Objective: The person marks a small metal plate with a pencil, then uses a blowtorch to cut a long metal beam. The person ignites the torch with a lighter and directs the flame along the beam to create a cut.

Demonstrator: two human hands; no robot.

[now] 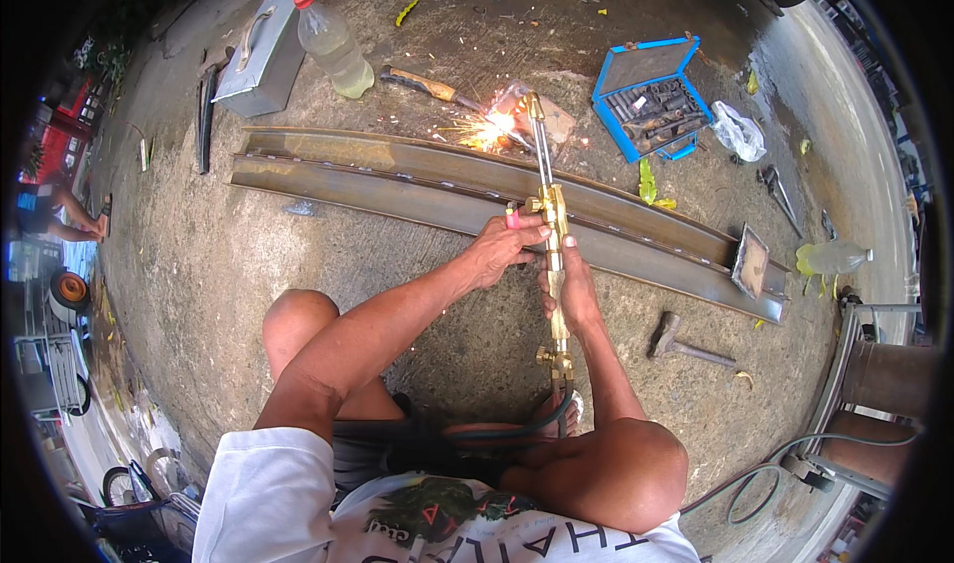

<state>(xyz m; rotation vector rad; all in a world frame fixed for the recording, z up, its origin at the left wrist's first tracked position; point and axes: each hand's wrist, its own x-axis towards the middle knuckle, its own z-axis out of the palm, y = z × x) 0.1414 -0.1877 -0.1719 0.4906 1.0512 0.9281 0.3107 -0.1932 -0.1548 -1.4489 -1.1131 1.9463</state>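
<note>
A brass cutting torch (557, 326) stands across the middle, its long twin tubes reaching away from me to an angled tip. My right hand (574, 287) is wrapped round its handle. My left hand (497, 250) holds a small pink lighter (513, 216), while its fingertips touch the torch body near the valve. Bright sparks (494, 129) spray just left of the torch tip, over a small metal plate (553, 126). The glare hides part of that plate. Beneath the torch, two long steel channels (397, 202) lie side by side on the concrete.
A wooden-handled tool (422, 83) lies by the sparks. Beyond the channels are a clear bottle (338, 51), grey metal box (263, 56), pipe wrench (206, 116) and blue socket case (648, 96). A hammer (686, 342) lies right; a hose (527, 425) runs from the torch.
</note>
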